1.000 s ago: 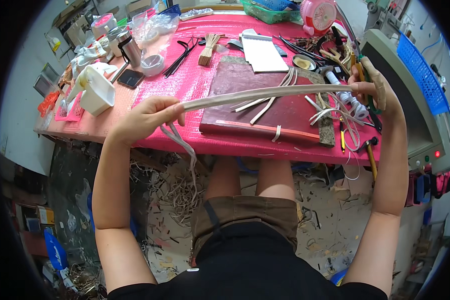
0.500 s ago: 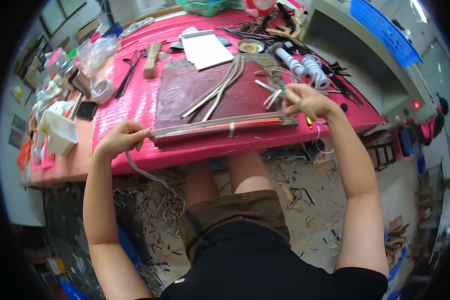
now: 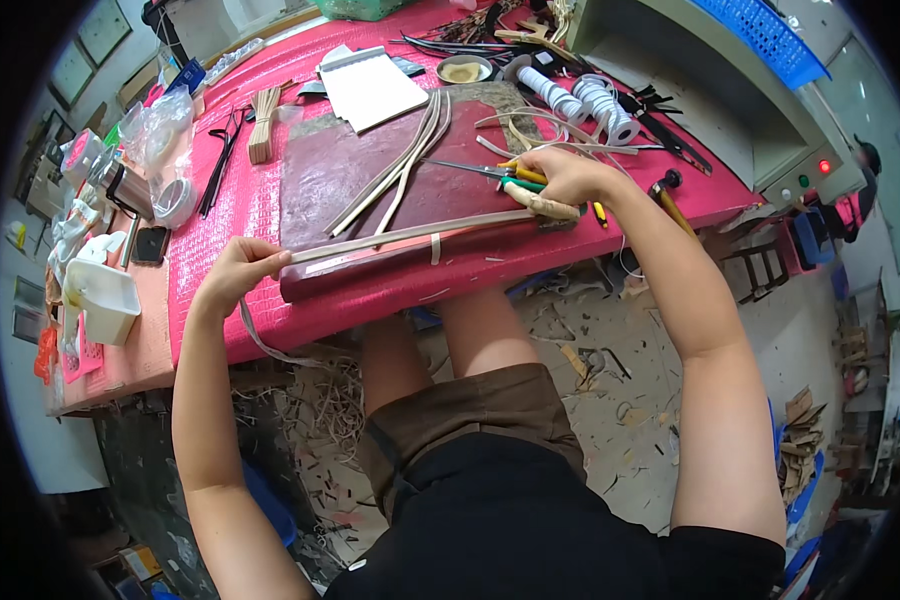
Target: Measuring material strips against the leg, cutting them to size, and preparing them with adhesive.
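Note:
A long pale strip [image 3: 390, 236] runs taut along the front of a dark red board [image 3: 360, 180]. My left hand [image 3: 238, 272] pinches its left part between thumb and fingers, and a loose tail [image 3: 260, 338] hangs below that hand over the table edge. At the strip's right end, my right hand [image 3: 568, 180] is closed around scissors [image 3: 488, 171] with yellow and green handles, blades pointing left over the board. Beige covers wrap some of its fingers. Whether those fingers also grip the strip is hard to make out. More pale strips [image 3: 395, 165] lie on the board.
Beyond the board lie a white pad [image 3: 372, 88], a small dish [image 3: 464, 70] and a strip bundle [image 3: 264, 125]. White rolls [image 3: 605, 110] stand beside a grey machine [image 3: 760, 130] at right. A white bin [image 3: 103, 300] and a phone [image 3: 150, 245] sit at left. Scraps litter the floor.
My right hand has moved left and slightly down to the strip's end, and the scissors now show clearly. The left hand keeps its pinch. The whole view has shifted a little.

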Demonstrator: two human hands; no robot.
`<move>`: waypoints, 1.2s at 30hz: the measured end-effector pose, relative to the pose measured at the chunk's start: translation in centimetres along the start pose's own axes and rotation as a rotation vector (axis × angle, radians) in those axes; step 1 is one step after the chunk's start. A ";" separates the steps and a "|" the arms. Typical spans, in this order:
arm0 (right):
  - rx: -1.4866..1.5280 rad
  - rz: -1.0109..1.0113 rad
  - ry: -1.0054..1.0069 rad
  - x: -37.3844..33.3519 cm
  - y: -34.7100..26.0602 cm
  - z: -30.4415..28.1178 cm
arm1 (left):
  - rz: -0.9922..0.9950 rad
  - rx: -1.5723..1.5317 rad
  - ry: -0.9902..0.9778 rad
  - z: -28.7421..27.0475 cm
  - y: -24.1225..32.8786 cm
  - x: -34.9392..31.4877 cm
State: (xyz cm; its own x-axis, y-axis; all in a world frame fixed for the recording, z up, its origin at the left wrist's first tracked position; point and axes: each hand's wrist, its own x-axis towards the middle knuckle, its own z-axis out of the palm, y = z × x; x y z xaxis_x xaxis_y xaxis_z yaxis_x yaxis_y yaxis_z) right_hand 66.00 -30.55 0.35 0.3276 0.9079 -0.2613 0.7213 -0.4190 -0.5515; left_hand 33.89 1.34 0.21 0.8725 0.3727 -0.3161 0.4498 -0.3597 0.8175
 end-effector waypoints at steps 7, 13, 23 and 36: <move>0.065 0.020 -0.029 -0.3 -0.9 -0.2 | 0.055 -0.018 -0.008 0.3 -1.0 0.2; 0.082 0.029 -0.055 -0.4 -0.6 -0.2 | -0.064 0.064 -0.063 0.5 0.2 -0.2; 0.058 0.055 -0.072 0.0 -1.0 0.0 | 0.030 -0.040 -0.006 0.7 -1.8 0.5; -0.057 0.004 0.101 -1.0 -3.0 0.8 | 0.120 0.073 0.147 2.0 -2.8 -0.2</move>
State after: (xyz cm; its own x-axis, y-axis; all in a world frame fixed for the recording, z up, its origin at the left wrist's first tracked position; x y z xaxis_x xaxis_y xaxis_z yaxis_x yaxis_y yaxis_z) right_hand 63.06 -30.22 1.64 0.3881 0.9038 -0.1803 0.7528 -0.4237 -0.5037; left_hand 32.88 0.57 -3.01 0.8859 0.4424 -0.1399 0.3613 -0.4686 0.8061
